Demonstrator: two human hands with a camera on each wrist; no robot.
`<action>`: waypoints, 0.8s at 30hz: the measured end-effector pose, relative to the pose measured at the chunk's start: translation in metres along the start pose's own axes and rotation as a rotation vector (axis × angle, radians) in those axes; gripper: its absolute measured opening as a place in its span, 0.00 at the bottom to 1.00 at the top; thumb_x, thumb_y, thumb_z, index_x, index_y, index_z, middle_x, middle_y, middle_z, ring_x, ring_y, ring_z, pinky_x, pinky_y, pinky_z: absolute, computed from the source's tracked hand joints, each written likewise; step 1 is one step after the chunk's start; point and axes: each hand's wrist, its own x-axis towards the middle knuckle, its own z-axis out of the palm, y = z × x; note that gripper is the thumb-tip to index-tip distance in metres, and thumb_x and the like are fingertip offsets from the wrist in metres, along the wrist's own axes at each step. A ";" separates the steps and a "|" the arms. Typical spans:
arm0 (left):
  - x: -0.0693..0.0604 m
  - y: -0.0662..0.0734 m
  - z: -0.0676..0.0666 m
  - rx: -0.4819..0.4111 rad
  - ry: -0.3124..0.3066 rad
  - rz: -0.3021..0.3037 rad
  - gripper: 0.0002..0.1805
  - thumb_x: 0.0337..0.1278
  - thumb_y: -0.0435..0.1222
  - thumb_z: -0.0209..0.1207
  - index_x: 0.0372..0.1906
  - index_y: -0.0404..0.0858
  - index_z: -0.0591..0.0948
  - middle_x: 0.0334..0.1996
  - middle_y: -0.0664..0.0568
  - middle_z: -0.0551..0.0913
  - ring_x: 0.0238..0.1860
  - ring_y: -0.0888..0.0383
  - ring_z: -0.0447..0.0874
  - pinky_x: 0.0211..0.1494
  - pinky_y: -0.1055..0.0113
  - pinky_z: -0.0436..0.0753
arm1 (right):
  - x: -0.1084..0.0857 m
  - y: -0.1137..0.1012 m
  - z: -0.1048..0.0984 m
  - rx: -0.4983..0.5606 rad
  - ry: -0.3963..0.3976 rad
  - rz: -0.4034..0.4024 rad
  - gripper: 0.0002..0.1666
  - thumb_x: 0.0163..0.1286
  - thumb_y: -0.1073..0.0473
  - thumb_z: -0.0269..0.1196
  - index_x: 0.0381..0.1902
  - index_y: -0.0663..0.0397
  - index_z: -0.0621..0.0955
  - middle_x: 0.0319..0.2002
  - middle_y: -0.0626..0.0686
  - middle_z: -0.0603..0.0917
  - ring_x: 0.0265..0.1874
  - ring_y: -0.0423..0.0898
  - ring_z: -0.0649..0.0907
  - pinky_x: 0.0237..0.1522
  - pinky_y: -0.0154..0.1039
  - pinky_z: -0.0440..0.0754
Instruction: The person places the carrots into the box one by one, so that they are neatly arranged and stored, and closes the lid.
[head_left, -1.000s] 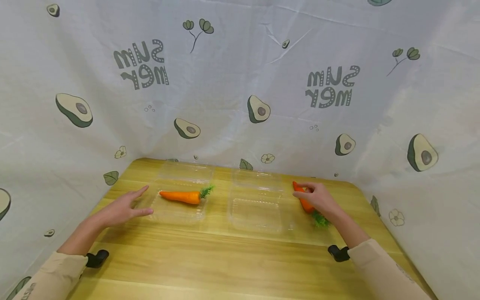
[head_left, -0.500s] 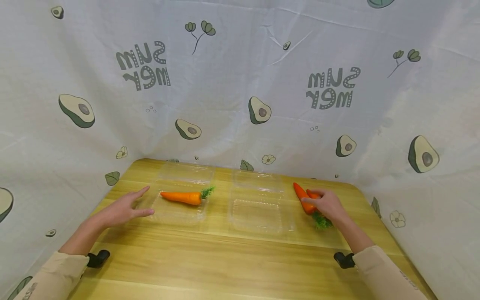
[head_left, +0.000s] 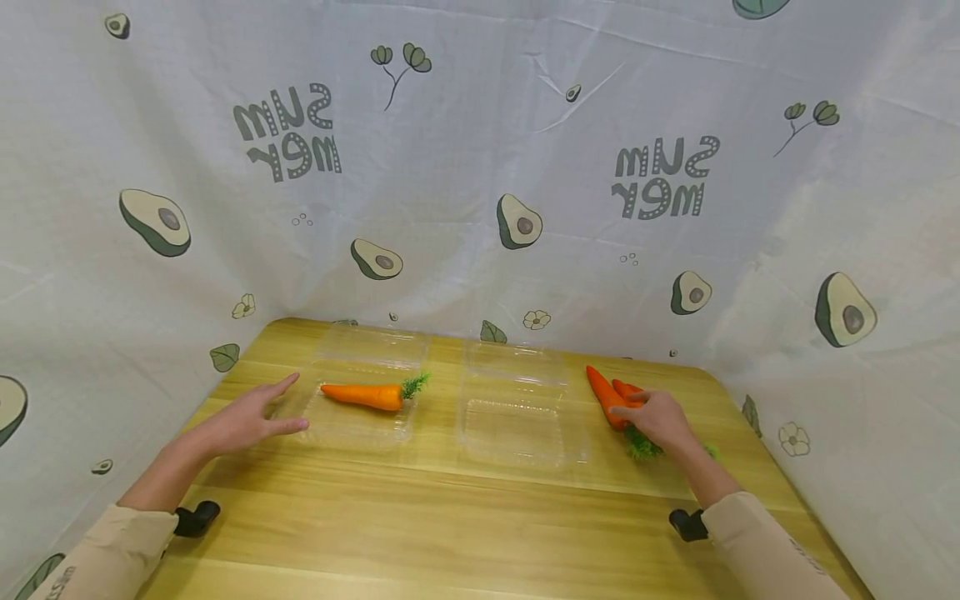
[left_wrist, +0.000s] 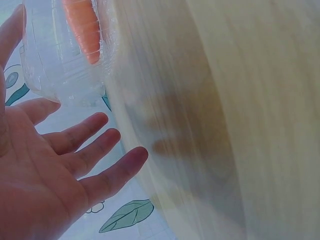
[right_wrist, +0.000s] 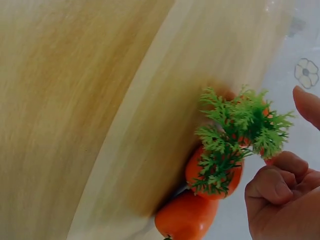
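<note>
An orange carrot with a green leafy top lies across the open transparent plastic container on the left. Beside that container rests my left hand, fingers spread and holding nothing. At the right of the table my right hand is over several carrots. One right-hand carrot lies by the thumb; another passes under the hand. In the right wrist view the lower fingers curl beside the leafy tops, with the thumb apart. Whether they grip a carrot is hidden.
A second open transparent container stands between the left container and the right-hand carrots. The wooden table has rounded back corners. A white cloth with avocado prints hangs behind it and along both sides.
My right hand has moved from the nearer carrot rightward and down over the second one, whose tip came into view. The left hand keeps its place. The carrot in the left container has not moved.
</note>
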 end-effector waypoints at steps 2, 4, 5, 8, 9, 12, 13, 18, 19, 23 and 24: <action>0.000 0.000 0.000 -0.003 0.000 -0.004 0.51 0.66 0.53 0.62 0.79 0.29 0.52 0.72 0.21 0.58 0.70 0.21 0.56 0.65 0.27 0.63 | 0.001 0.001 0.001 -0.028 0.009 -0.001 0.42 0.68 0.45 0.66 0.64 0.77 0.74 0.65 0.78 0.70 0.61 0.73 0.73 0.60 0.63 0.75; 0.000 0.001 0.000 -0.004 0.000 -0.005 0.51 0.66 0.53 0.62 0.79 0.29 0.52 0.72 0.21 0.59 0.70 0.21 0.56 0.65 0.27 0.63 | 0.002 0.000 0.001 -0.050 0.014 -0.003 0.41 0.67 0.46 0.66 0.62 0.79 0.74 0.63 0.78 0.72 0.58 0.71 0.76 0.57 0.61 0.77; 0.000 0.000 0.000 -0.004 0.001 -0.005 0.51 0.66 0.53 0.62 0.79 0.29 0.52 0.72 0.21 0.59 0.70 0.21 0.56 0.65 0.27 0.63 | 0.002 0.000 0.002 -0.062 0.018 -0.005 0.41 0.67 0.46 0.67 0.61 0.80 0.75 0.62 0.78 0.73 0.56 0.70 0.77 0.55 0.60 0.78; 0.000 0.000 0.000 -0.002 0.004 -0.004 0.50 0.66 0.53 0.62 0.79 0.29 0.53 0.72 0.21 0.59 0.70 0.21 0.56 0.66 0.27 0.63 | 0.002 -0.001 0.002 -0.083 0.022 -0.005 0.41 0.66 0.47 0.68 0.59 0.81 0.75 0.60 0.78 0.75 0.51 0.67 0.80 0.52 0.58 0.80; 0.000 -0.001 0.000 -0.001 0.005 -0.003 0.50 0.66 0.53 0.62 0.79 0.29 0.53 0.72 0.21 0.59 0.70 0.21 0.57 0.66 0.27 0.63 | 0.002 -0.001 0.002 -0.086 0.024 -0.004 0.40 0.66 0.48 0.68 0.58 0.81 0.76 0.58 0.78 0.76 0.49 0.66 0.81 0.50 0.56 0.80; 0.000 -0.002 0.001 -0.001 0.006 -0.002 0.50 0.66 0.53 0.62 0.79 0.29 0.53 0.71 0.21 0.60 0.70 0.21 0.57 0.66 0.27 0.63 | 0.002 -0.001 0.003 -0.098 0.029 0.009 0.30 0.65 0.49 0.69 0.47 0.75 0.82 0.41 0.71 0.83 0.37 0.58 0.80 0.40 0.48 0.79; 0.000 -0.002 0.001 -0.001 0.007 -0.001 0.50 0.66 0.53 0.62 0.79 0.29 0.53 0.71 0.21 0.60 0.70 0.21 0.57 0.66 0.27 0.63 | 0.002 -0.001 0.004 -0.105 0.031 0.013 0.25 0.64 0.49 0.69 0.38 0.71 0.83 0.31 0.65 0.81 0.32 0.54 0.77 0.36 0.45 0.76; 0.000 -0.003 0.001 -0.002 0.005 -0.006 0.51 0.66 0.54 0.62 0.79 0.30 0.52 0.72 0.21 0.59 0.70 0.21 0.57 0.65 0.27 0.64 | 0.003 -0.002 0.007 -0.162 0.034 0.013 0.28 0.62 0.47 0.70 0.14 0.49 0.66 0.18 0.46 0.59 0.22 0.46 0.66 0.28 0.39 0.60; 0.001 -0.003 0.001 0.000 0.004 -0.006 0.50 0.66 0.54 0.62 0.79 0.30 0.52 0.72 0.21 0.59 0.70 0.21 0.57 0.65 0.27 0.64 | 0.003 -0.001 0.007 -0.171 0.036 0.009 0.29 0.61 0.47 0.70 0.13 0.48 0.64 0.18 0.46 0.59 0.22 0.46 0.66 0.28 0.39 0.60; 0.001 -0.003 0.001 0.003 0.005 -0.004 0.50 0.66 0.54 0.61 0.79 0.30 0.53 0.71 0.22 0.60 0.70 0.22 0.57 0.65 0.27 0.64 | 0.003 -0.002 0.008 -0.186 0.036 0.001 0.28 0.60 0.48 0.70 0.14 0.49 0.66 0.19 0.47 0.61 0.22 0.47 0.67 0.28 0.39 0.60; 0.001 -0.003 0.001 0.002 0.004 -0.004 0.50 0.66 0.54 0.61 0.79 0.30 0.53 0.71 0.22 0.60 0.70 0.22 0.57 0.65 0.27 0.64 | 0.003 -0.002 0.009 -0.184 0.037 0.002 0.27 0.60 0.48 0.70 0.14 0.49 0.66 0.19 0.47 0.61 0.22 0.47 0.67 0.28 0.39 0.60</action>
